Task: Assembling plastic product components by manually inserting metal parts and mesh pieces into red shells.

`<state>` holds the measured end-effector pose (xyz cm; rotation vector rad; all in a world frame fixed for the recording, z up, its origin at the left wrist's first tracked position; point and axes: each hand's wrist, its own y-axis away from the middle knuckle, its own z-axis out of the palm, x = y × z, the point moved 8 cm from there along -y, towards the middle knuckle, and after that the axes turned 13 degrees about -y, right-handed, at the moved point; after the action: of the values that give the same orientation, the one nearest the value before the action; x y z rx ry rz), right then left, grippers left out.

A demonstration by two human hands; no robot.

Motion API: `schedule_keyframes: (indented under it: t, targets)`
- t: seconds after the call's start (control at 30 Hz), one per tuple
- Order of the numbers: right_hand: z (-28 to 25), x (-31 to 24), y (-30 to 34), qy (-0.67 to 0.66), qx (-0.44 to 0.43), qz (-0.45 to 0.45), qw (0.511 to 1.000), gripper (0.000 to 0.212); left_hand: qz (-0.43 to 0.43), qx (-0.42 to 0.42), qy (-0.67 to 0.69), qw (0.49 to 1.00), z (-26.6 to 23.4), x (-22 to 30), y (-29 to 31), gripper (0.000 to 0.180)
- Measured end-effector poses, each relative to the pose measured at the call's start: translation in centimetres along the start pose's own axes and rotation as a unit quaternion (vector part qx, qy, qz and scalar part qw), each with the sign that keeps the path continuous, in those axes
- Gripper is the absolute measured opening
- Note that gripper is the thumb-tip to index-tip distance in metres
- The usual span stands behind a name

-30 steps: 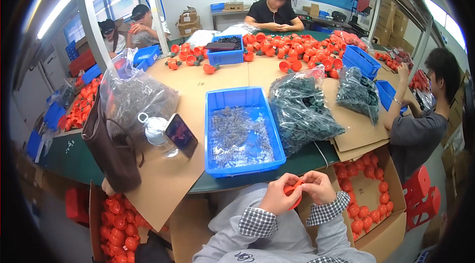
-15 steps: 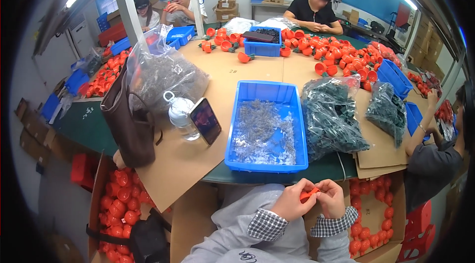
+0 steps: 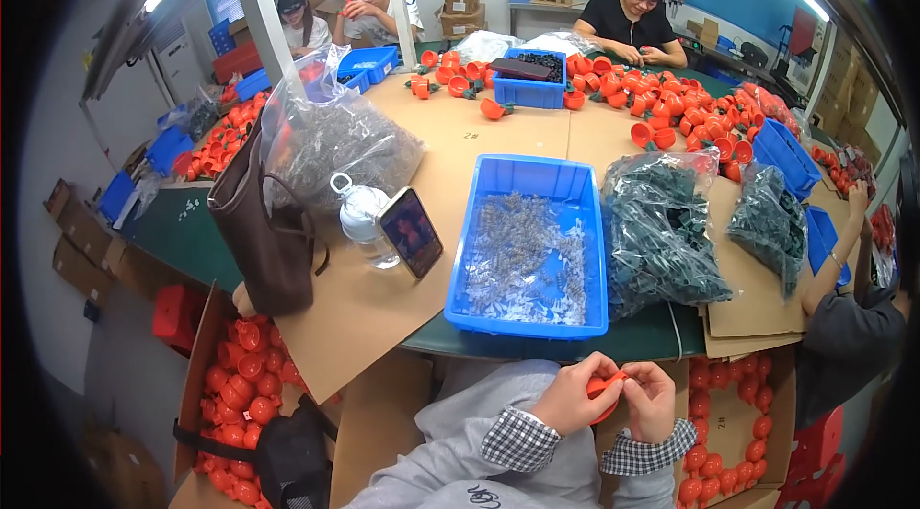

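Above my lap, just off the table's front edge, my left hand (image 3: 573, 394) grips a shiny orange-red plastic cup-like piece (image 3: 608, 400). My right hand (image 3: 653, 404) is closed in a pinch at the right edge of that piece; whether a small part lies between its fingertips is hidden. Straight ahead on the table stands a blue tray (image 3: 603, 250) holding many tiny springs (image 3: 513, 241) and small clear-white plastic bits (image 3: 522, 303). Right of the tray lies a clear bag of dark green parts (image 3: 661, 231).
A leaning phone (image 3: 410, 233), a water bottle (image 3: 365, 221), a brown bag (image 3: 259, 231) and a bag of springs (image 3: 345, 145) stand to the left. Cartons of red pieces (image 3: 240, 384) (image 3: 709, 461) flank my lap. Orange-red cups (image 3: 671, 106) cover the far table; several people sit around.
The view has shifted, so the table appears slightly further right. In my fingers the red piece has turned and shows more of its rounded side below my hands.
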<state>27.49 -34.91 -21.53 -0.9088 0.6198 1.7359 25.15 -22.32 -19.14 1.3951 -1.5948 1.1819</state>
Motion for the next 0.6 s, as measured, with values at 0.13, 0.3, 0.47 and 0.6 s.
schedule_keyframes:
  t: [0.13,0.3,0.47,0.6]
  targets:
    - [0.6,-0.6,0.2,0.038,0.011,-0.023,0.999,0.017,0.002,0.002,-0.002,1.0,0.0,0.0,0.0,0.023]
    - [-0.5,0.0,-0.5,0.043,0.008,-0.037,0.998,0.016,0.011,-0.031,-0.003,0.999,0.9,-0.1,-0.1,0.023]
    - [-0.5,0.1,-0.4,0.023,0.006,-0.014,1.0,0.014,0.013,-0.059,0.01,0.998,1.4,-0.4,0.1,0.024]
    - [0.0,0.0,-0.2,0.059,0.011,-0.028,0.998,0.014,-0.017,-0.04,-0.011,0.999,0.8,0.0,0.3,0.024]
